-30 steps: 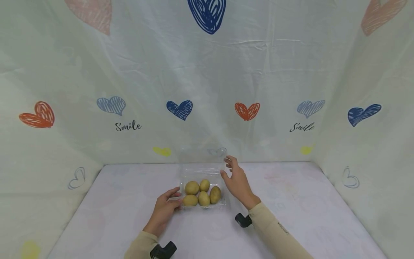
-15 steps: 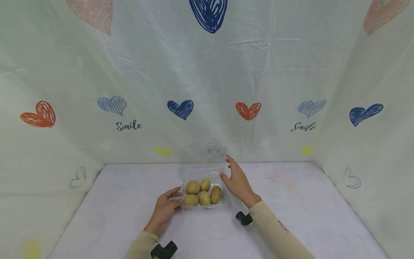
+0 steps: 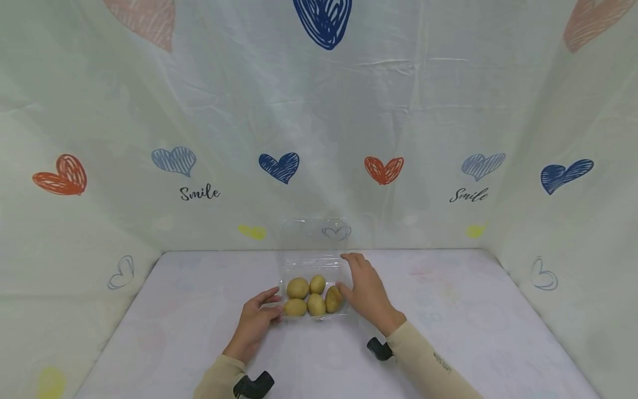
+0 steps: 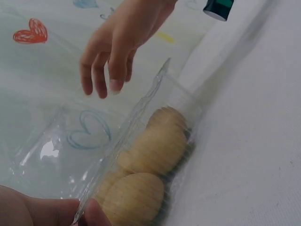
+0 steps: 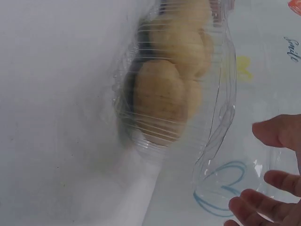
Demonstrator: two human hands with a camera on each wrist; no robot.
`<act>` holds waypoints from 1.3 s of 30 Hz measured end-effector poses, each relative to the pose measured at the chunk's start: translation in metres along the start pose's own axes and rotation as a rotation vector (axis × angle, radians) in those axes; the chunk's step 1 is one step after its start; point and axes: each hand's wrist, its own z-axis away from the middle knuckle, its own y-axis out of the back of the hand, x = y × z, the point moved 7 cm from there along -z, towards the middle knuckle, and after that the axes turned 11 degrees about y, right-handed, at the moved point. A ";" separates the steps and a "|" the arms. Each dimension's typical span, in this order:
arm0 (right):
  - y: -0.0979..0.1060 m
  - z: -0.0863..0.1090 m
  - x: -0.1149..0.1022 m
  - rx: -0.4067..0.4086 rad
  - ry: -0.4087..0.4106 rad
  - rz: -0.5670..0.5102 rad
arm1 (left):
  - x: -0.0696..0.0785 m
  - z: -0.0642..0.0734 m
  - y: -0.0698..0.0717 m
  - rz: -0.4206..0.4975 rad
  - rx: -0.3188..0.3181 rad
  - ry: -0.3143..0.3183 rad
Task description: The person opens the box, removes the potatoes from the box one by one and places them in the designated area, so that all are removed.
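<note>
Wears beige sleeves (image 3: 431, 360), with a black device (image 3: 254, 385) at each wrist. Pinches the left side of a clear plastic box (image 3: 305, 268) with the left hand (image 3: 251, 327), finger and thumb clamped on its rim. Has that box resting on a white bench (image 3: 189, 321), near the middle, with five potatoes (image 3: 316, 305) lying close together inside the base. Holds the right hand (image 3: 371, 291) at the right side of the box, fingers apart and loosely bent, thumb spread away from them. Shows, in the right wrist view, a gap between that thumb and the rim. Has the clear lid (image 3: 309, 233) raised at the back, behind the potatoes. Ends, beyond the bench, in a pale cloth (image 3: 329, 116) printed with hearts and "Smile" twice
</note>
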 end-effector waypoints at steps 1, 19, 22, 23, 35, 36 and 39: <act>0.000 0.001 -0.003 -0.008 0.031 0.027 | 0.000 0.000 0.000 0.000 -0.001 -0.003; -0.015 0.006 -0.027 -0.159 0.313 0.263 | -0.002 0.003 0.001 0.006 0.000 0.008; -0.017 0.005 -0.027 -0.172 0.322 0.273 | -0.002 0.004 0.001 0.012 0.002 0.006; -0.017 0.005 -0.027 -0.176 0.323 0.269 | -0.002 0.003 0.001 0.013 0.003 0.007; -0.024 0.003 -0.025 -0.207 0.368 0.262 | 0.000 0.003 0.000 0.026 0.002 -0.002; -0.024 0.003 -0.025 -0.209 0.372 0.268 | 0.000 0.003 0.000 0.026 -0.001 -0.006; -0.024 0.002 -0.027 -0.215 0.384 0.281 | 0.000 0.003 -0.001 0.028 0.002 0.000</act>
